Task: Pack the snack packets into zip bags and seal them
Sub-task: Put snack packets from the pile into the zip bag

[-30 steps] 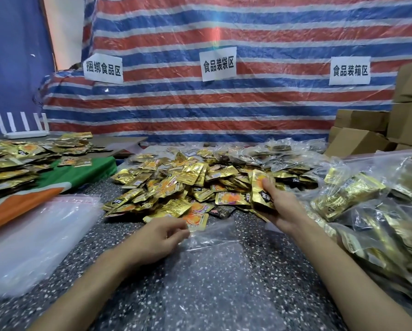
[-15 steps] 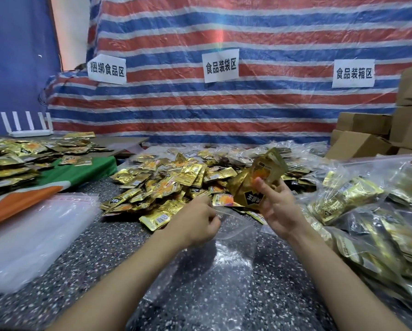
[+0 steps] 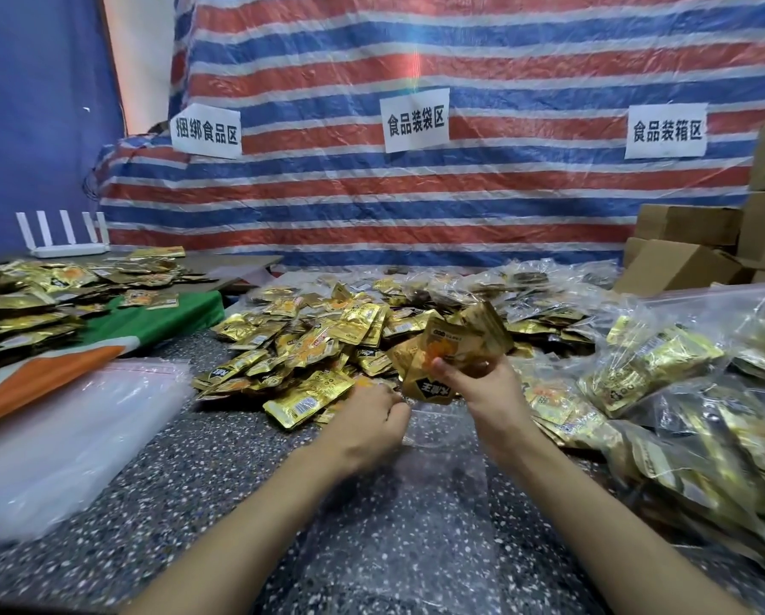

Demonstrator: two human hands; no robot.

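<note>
Status at this moment, as I read it from the head view:

1. My right hand (image 3: 489, 392) grips a fanned bunch of gold snack packets (image 3: 443, 357), thumb across the front and fingers curled behind. A second ago this hand was down on the loose pile (image 3: 327, 335) gathering them. It has since lifted the bunch clear and brought it toward me, so the lowest packet now hangs just above the bag mouth.

2. My left hand (image 3: 367, 421) has its fingers curled in a pinch on the near lip of the clear zip bag (image 3: 420, 503). The bag lies on the speckled surface (image 3: 185, 494) near the middle of its front edge, between my forearms, with its mouth toward the pile. A second ago the bag lay flat under a resting hand; the lip is now raised.

3. Meaning for the task – collection is done for this bag and insertion is the step in hand. Nothing is inside the bag yet, as far as the clear film shows, and the seal is untouched.

4. Reference: empty bags (image 3: 74, 419) lie toward the left edge; filled bags (image 3: 664, 375) are heaped along the right edge.

Caution – the fanned bunch looks wider than the lifted opening, so packets may catch on the lip.
</note>
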